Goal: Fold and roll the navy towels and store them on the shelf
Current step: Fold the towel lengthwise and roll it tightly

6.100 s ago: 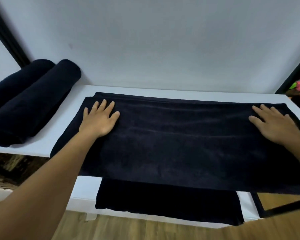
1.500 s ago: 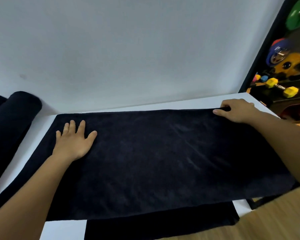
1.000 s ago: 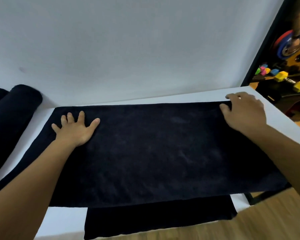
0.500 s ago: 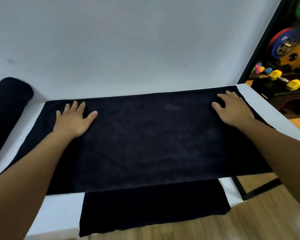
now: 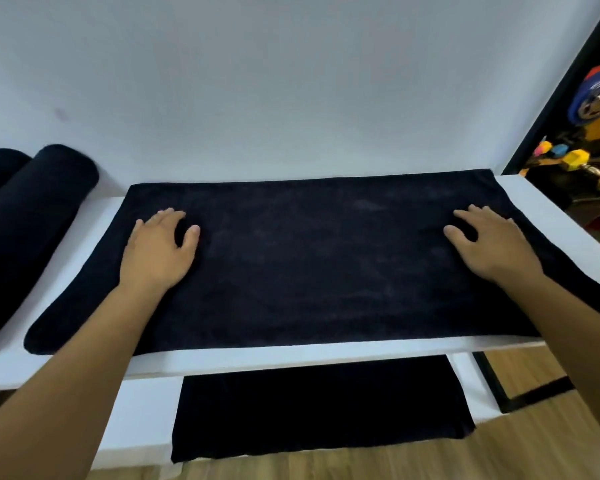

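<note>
Navy towel (image 5: 309,258) lies lengthwise left-right; left hand (image 5: 156,251) and right hand (image 5: 492,247) rest flat, ungripping.

We see a plain white wall (image 5: 291,81) filling most of the view, with a faint smudge (image 5: 61,114) toward its left. At the wall's right edge runs a black frame (image 5: 561,84). Beyond that frame lie yellow dumbbells (image 5: 589,168), small pink and blue ones (image 5: 549,149), and a blue weight plate (image 5: 594,95). Far below the wall, a wooden floor (image 5: 430,459) shows.
</note>
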`<state>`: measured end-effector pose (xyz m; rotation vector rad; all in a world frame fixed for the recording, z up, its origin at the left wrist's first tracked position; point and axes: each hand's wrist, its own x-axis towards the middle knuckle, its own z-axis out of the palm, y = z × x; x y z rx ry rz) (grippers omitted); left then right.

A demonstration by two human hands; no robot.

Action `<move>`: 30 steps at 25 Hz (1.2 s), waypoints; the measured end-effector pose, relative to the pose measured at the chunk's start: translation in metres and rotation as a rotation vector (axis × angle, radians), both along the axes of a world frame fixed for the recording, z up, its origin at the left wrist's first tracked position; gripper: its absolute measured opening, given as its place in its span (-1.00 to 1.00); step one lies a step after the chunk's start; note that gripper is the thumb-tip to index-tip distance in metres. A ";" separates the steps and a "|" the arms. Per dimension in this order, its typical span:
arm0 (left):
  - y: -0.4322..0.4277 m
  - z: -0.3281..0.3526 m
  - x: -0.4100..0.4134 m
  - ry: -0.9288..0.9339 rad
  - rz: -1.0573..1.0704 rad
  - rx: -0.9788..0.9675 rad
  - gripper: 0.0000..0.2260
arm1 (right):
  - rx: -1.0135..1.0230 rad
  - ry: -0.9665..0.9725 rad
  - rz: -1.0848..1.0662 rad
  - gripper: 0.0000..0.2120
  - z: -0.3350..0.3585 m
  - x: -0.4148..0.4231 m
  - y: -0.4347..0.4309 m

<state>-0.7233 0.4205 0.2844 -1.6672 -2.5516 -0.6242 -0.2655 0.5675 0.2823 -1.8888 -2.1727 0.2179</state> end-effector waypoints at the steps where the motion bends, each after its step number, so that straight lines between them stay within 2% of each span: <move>1: -0.014 -0.003 0.001 0.051 -0.009 0.067 -0.58 | 0.004 0.039 -0.010 -0.49 0.000 0.004 -0.006; 3: -0.041 -0.006 -0.006 0.081 -0.027 -0.043 -0.54 | -0.048 -0.063 -0.026 -0.45 0.000 0.024 -0.024; 5: -0.059 -0.012 -0.017 0.068 0.021 -0.312 -0.46 | -0.115 -0.204 -0.015 -0.37 -0.002 0.047 -0.040; 6: -0.061 -0.012 -0.021 0.069 0.044 -0.401 -0.43 | -0.121 -0.175 -0.009 -0.35 -0.002 0.053 -0.045; 8: -0.059 -0.010 -0.014 0.064 0.093 -0.473 -0.41 | -0.070 0.036 -0.043 -0.41 0.000 0.054 -0.057; 10: -0.044 0.000 0.015 0.023 0.084 -0.458 -0.42 | 0.040 0.194 -0.118 -0.52 0.005 0.048 -0.069; 13: -0.015 0.003 0.093 0.062 -0.244 -0.450 -0.43 | 0.170 0.216 -0.140 -0.62 0.013 0.039 -0.082; 16: 0.030 0.005 0.171 0.114 -0.568 -0.450 -0.41 | 0.077 0.038 -0.041 -0.56 0.009 0.040 -0.095; 19: 0.062 0.001 0.210 0.197 -0.755 -0.415 -0.40 | 0.031 -0.095 -0.047 -0.41 -0.009 0.049 -0.121; 22: 0.072 -0.008 0.214 0.242 -0.786 -0.364 -0.32 | 0.109 -0.088 -0.101 -0.36 -0.018 0.053 -0.137; 26: 0.074 -0.008 0.214 0.285 -0.794 -0.379 -0.16 | 0.054 -0.031 -0.101 -0.36 -0.019 0.060 -0.127; 28: 0.070 -0.007 0.215 0.275 -0.802 -0.369 -0.14 | 0.007 0.071 -0.077 -0.43 -0.013 0.061 -0.124; 30: 0.065 -0.004 0.213 0.252 -0.830 -0.330 -0.15 | -0.041 0.261 -0.099 -0.53 0.003 0.067 -0.120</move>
